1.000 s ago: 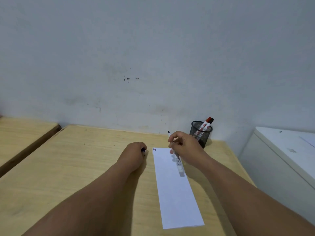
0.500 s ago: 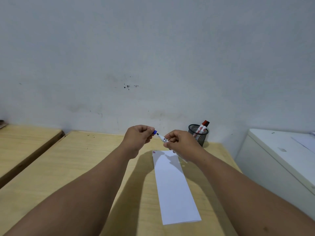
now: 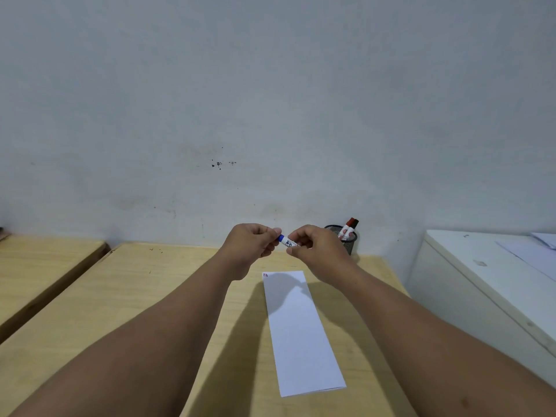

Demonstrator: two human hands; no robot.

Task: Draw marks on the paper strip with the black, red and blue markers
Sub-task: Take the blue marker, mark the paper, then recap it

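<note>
A long white paper strip [image 3: 301,329] lies on the wooden table [image 3: 168,284], with small black and red marks at its far left corner [image 3: 265,275]. Above its far end both hands are raised. My right hand [image 3: 316,251] grips the white barrel of the blue marker [image 3: 289,242]. My left hand [image 3: 251,243] is closed on the marker's blue cap end [image 3: 280,238]. The cap meets the barrel between the two hands. Two more markers, red [image 3: 349,225] and black [image 3: 355,223], stand in a black mesh cup [image 3: 346,240] by the wall.
A white cabinet [image 3: 487,284] with paper on top stands to the right of the table. A second wooden surface [image 3: 36,266] sits to the left across a dark gap. A grey wall [image 3: 270,115] is close behind.
Both hands rose off the paper strip. The left hand brought the blue cap to the marker tip, and cap and barrel are now together between the hands.
</note>
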